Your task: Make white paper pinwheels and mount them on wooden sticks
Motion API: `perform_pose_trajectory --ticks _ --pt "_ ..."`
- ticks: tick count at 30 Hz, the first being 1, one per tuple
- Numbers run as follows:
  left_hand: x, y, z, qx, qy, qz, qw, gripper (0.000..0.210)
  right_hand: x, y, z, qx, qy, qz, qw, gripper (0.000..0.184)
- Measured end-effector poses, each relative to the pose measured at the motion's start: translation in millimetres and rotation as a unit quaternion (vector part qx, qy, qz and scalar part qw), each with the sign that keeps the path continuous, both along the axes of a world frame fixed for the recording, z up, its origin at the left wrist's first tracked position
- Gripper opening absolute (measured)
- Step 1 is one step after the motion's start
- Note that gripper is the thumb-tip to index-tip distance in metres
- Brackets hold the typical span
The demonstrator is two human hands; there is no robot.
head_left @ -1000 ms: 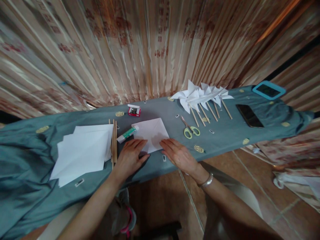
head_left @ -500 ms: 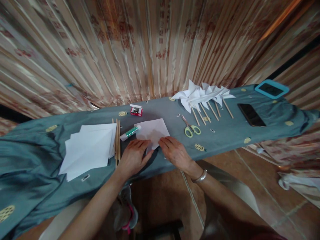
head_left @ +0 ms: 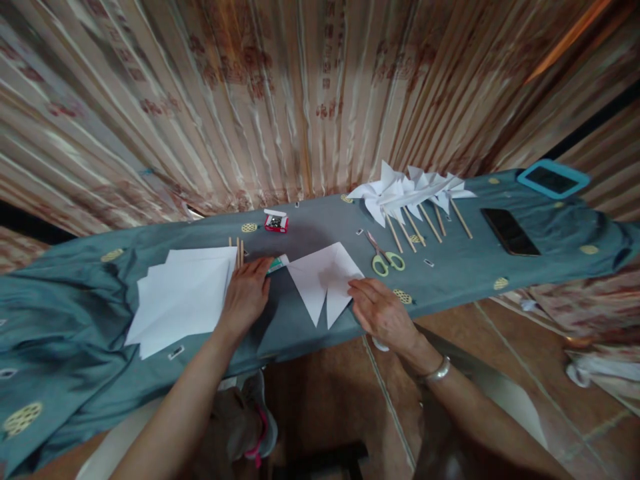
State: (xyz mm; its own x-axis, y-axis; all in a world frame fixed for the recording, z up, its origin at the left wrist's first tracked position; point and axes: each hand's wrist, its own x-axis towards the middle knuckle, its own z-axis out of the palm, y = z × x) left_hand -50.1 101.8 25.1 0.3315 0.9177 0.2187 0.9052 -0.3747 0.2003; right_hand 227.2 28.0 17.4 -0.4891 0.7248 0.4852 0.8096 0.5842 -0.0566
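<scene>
The cloth-covered tabletop (head_left: 323, 219) carries everything, and its fabric looks soft enough to slide or ruck under pressing fingers. At its left lies the stack of white paper (head_left: 183, 293), light and likely slippery sheet on sheet, so a single corner seems the place to lift from. On the far right side, the overlapping paper pinwheels (head_left: 400, 193) look crushable; their wooden stems (head_left: 415, 229) offer the safer hold.

The cut sheet (head_left: 320, 273) lies flat in the middle, in front of the person, two points toward the near edge with a narrow slit between them. It should be nearly weightless, springy along a fold and quick to tear at the inner end of that slit; the outer edges look best to hold, away from the cut.

The right hand (head_left: 383, 313) has its fingers together, their tips on the sheet's right edge; whether the thumb pinches from below is hidden. The left hand (head_left: 247, 290) is curled palm-down over the glue stick (head_left: 277, 265), hiding most of it; I can't make out whether the fingers grip. That tube looks rigid, smooth and apt to roll, so its middle suits a grasp. The scissors (head_left: 383, 259) lie near the sheet, stiff, best taken by the green loops.
</scene>
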Motion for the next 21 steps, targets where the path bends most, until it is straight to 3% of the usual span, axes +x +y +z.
perform_pose_trajectory --ticks 8,12,14,16,21 --pt "5.6 10.2 3.4 0.018 -0.008 0.017 1.0 0.04 -3.8 -14.5 -5.6 -0.023 0.016 0.036 0.999 0.031" --pt "26.4 -8.1 5.2 0.05 -0.07 -0.061 0.994 0.038 -9.2 -19.4 -5.9 -0.064 0.028 0.05 0.996 0.024" --pt "41.2 -23.6 3.8 0.01 -0.117 -0.158 0.981 0.033 -9.8 -19.0 -6.4 -0.089 0.07 0.045 0.993 0.022" --pt "54.3 -37.4 0.8 -0.031 -0.158 -0.207 0.965 0.034 -10.6 -16.8 -6.8 -0.124 0.136 0.034 0.982 0.021" --pt "66.6 -48.6 -8.6 -0.077 -0.199 -0.181 0.96 0.038 -15.2 -8.9 -6.1 -0.2 0.277 -0.037 0.939 0.014"
